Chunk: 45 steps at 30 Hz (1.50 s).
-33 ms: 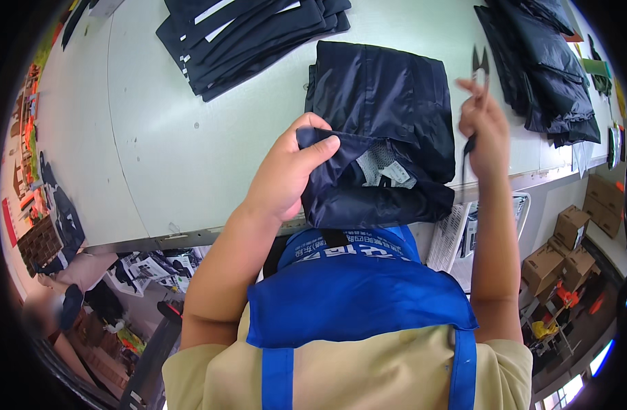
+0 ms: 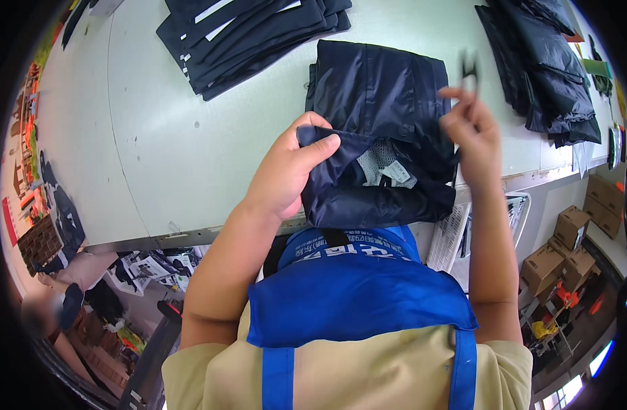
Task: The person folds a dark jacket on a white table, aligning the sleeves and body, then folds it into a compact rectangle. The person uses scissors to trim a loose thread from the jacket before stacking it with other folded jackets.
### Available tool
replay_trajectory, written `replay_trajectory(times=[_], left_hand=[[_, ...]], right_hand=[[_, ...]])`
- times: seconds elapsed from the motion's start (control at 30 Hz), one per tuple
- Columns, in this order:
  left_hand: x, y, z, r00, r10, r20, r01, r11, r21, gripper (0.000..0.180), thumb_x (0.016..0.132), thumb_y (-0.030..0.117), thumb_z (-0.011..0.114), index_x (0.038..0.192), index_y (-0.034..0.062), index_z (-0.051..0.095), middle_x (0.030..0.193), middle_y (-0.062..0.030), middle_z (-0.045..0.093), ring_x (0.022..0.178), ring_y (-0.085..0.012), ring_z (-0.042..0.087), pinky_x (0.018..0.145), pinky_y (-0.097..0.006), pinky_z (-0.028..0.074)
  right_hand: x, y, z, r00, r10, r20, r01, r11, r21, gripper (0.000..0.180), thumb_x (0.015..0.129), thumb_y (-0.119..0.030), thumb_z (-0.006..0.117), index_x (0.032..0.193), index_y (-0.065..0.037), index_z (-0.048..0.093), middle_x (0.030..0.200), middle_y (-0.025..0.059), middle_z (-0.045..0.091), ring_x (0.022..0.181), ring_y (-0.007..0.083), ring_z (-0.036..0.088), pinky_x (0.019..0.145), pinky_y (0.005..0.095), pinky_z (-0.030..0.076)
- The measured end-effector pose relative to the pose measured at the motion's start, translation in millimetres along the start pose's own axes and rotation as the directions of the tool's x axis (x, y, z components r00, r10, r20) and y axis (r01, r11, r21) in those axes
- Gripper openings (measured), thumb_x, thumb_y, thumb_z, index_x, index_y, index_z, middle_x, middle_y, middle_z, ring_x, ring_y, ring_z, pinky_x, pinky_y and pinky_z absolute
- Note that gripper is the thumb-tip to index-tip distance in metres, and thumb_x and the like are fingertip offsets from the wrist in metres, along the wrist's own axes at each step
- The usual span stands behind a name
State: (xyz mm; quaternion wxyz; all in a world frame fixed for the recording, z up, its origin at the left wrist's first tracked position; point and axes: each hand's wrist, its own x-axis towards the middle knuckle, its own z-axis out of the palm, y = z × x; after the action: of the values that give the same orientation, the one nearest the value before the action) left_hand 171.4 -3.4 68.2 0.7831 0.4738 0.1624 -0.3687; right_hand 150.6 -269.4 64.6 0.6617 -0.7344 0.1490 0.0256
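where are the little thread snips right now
In the head view, the thread snips are raised in the right hand, upper right, above the white table, between the dark navy garment and a heap of dark garments.

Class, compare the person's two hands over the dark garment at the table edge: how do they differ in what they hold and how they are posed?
The left hand grips a folded-back edge of the navy garment, knuckles up, low against the cloth. The right hand is raised clear of the garment, pinching small dark snips in its fingertips. Both are bare and work over the same garment.
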Motion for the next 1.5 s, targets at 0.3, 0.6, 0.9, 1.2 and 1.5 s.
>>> replay_trajectory(times=[0.3, 0.6, 0.9, 1.2, 1.5], left_hand=[[3.0, 3.8, -4.6, 0.999, -0.012, 0.033, 0.011, 0.999, 0.033, 0.011, 0.090, 0.009, 0.063, 0.096, 0.0081, 0.054, 0.084, 0.0035, 0.056, 0.079, -0.0042, 0.051, 0.070, -0.022, 0.043], [1.3, 0.7, -3.2, 0.998, 0.019, 0.053, -0.023, 0.997, 0.077, 0.011, 0.091, 0.008, 0.062, 0.097, 0.0078, 0.053, 0.086, 0.0017, 0.060, 0.077, -0.0056, 0.056, 0.071, -0.023, 0.047], [-2.2, -3.2, -4.5, 0.995, 0.059, 0.081, -0.063, 0.996, 0.059, 0.010, 0.092, 0.007, 0.061, 0.097, 0.0064, 0.052, 0.087, 0.0000, 0.061, 0.079, -0.0071, 0.058, 0.073, -0.024, 0.049], [6.8, -5.4, -12.4, 0.988, -0.110, 0.106, 0.132, 0.963, -0.236, 0.010, 0.093, 0.008, 0.059, 0.100, 0.0066, 0.052, 0.090, -0.0038, 0.065, 0.082, -0.0127, 0.064, 0.075, -0.028, 0.052], [9.9, -13.5, -18.7, 0.991, -0.073, 0.113, 0.092, 0.980, -0.179, 0.012, 0.092, 0.009, 0.061, 0.101, 0.0072, 0.052, 0.092, -0.0040, 0.065, 0.082, -0.0130, 0.064, 0.076, -0.029, 0.053]], right_hand=[[-6.1, -11.6, 52.5, 0.767, -0.467, 0.439, 0.627, 0.692, -0.358, 0.023, 0.067, -0.001, 0.071, 0.089, -0.007, 0.069, 0.072, 0.0070, 0.057, 0.069, 0.0273, 0.057, 0.065, 0.0360, 0.046], [-3.0, -14.8, 49.5, 0.970, -0.167, 0.177, 0.218, 0.917, -0.334, 0.011, 0.086, -0.005, 0.065, 0.095, 0.001, 0.063, 0.081, 0.0097, 0.061, 0.073, 0.0181, 0.058, 0.067, 0.0288, 0.045], [-28.6, -5.8, 22.6, 0.939, -0.323, 0.116, 0.335, 0.787, -0.518, 0.020, 0.082, -0.014, 0.071, 0.099, -0.004, 0.068, 0.075, 0.0074, 0.058, 0.065, 0.0171, 0.056, 0.061, 0.0285, 0.045], [-44.7, 5.3, 35.2, 0.939, -0.311, 0.148, 0.340, 0.772, -0.536, 0.027, 0.076, -0.018, 0.076, 0.099, -0.005, 0.069, 0.073, 0.0061, 0.055, 0.063, 0.0192, 0.055, 0.057, 0.0308, 0.044], [-45.1, 8.3, 39.1, 0.948, -0.294, 0.120, 0.313, 0.800, -0.512, 0.023, 0.079, -0.019, 0.074, 0.097, -0.005, 0.070, 0.072, 0.0067, 0.057, 0.064, 0.0208, 0.056, 0.058, 0.0318, 0.044]])
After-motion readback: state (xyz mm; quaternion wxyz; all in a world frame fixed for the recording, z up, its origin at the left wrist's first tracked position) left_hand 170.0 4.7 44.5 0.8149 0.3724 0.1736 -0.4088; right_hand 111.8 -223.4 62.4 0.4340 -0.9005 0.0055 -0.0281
